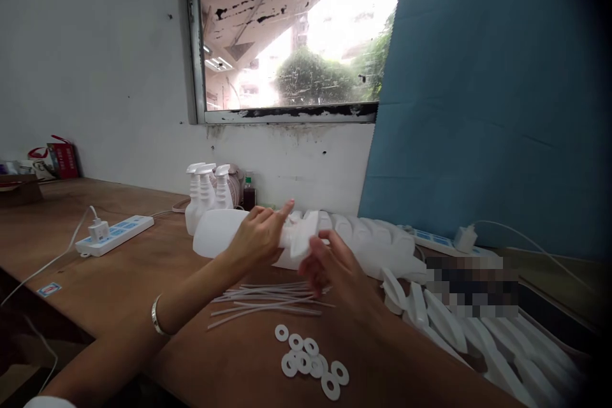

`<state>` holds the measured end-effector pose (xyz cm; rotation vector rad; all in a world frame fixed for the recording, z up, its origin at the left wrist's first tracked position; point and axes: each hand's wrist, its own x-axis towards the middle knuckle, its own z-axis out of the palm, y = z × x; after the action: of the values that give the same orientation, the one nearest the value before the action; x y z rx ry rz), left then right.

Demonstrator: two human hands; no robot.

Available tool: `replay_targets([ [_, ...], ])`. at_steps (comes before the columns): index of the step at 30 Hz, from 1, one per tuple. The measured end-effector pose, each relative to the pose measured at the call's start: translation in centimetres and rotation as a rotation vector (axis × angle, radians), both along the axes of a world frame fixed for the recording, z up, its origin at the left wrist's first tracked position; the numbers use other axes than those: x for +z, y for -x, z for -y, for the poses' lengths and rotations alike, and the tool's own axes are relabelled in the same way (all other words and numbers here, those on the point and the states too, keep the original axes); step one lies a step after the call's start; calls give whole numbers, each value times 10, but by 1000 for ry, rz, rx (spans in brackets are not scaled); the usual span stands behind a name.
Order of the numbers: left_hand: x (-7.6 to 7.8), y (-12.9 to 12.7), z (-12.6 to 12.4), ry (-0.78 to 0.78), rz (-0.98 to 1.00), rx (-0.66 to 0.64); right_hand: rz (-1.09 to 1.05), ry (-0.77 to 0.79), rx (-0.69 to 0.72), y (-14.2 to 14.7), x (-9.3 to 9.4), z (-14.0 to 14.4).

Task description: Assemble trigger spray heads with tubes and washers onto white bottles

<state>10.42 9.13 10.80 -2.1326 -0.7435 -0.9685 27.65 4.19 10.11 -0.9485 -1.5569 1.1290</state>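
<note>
My left hand (258, 236) grips a white plastic spray bottle (217, 234) that lies sideways above the wooden table (143, 268), forefinger stretched out. My right hand (329, 268) is at the bottle's white trigger head (303, 236), fingers blurred, touching or gripping it. A silver bangle (157, 315) sits on my left wrist. Under the hands lie several thin white dip tubes (268, 299) and a small heap of white washers (310, 366).
Three upright white spray bottles (205, 194) stand by the wall beside a dark small bottle (248, 194). Power strips lie at left (115, 234) and right (440, 242). Rows of white trigger heads (478, 338) fill the right side. A blue board (492, 89) leans against the wall.
</note>
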Motion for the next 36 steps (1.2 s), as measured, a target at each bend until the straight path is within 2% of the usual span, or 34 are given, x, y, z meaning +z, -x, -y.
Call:
replay_targets([
  [3, -3, -6, 1, 36, -3, -38, 34, -25, 7, 17, 18, -12],
  [7, -5, 1, 0, 250, 6, -117, 126, -99, 54, 18, 20, -20],
  [9, -5, 5, 2, 388, 40, -152, 109, -96, 171, 12, 19, -22],
  [12, 0, 8, 8, 607, 180, -252, 4, -115, 480, 6, 20, -25],
  [13, 3, 7, 11, 664, 221, -291, -19, -148, 534, 6, 20, -26],
  [14, 7, 7, 13, 710, 249, -330, -32, -192, 531, 7, 19, -27],
  [15, 10, 5, 16, 743, 267, -363, -41, -241, 475, 9, 18, -28],
  [18, 21, 1, 24, 795, 298, -425, -46, -362, 176, 21, 15, -30],
  [20, 25, -3, 26, 789, 344, -424, -42, -434, 5, 31, 12, -31],
  [22, 25, -5, 25, 753, 414, -408, -65, -492, -101, 40, 10, -33],
  [26, 17, -5, 12, 667, 522, -336, -119, -509, -169, 52, 7, -42],
  [31, 11, 4, -4, 632, 512, -266, -8, -503, -99, 56, 11, -45],
  [33, 12, 7, -5, 591, 485, -241, 44, -526, -153, 57, 19, -41],
  [36, 17, 10, -6, 508, 463, -189, 178, -544, -312, 62, 34, -34],
])
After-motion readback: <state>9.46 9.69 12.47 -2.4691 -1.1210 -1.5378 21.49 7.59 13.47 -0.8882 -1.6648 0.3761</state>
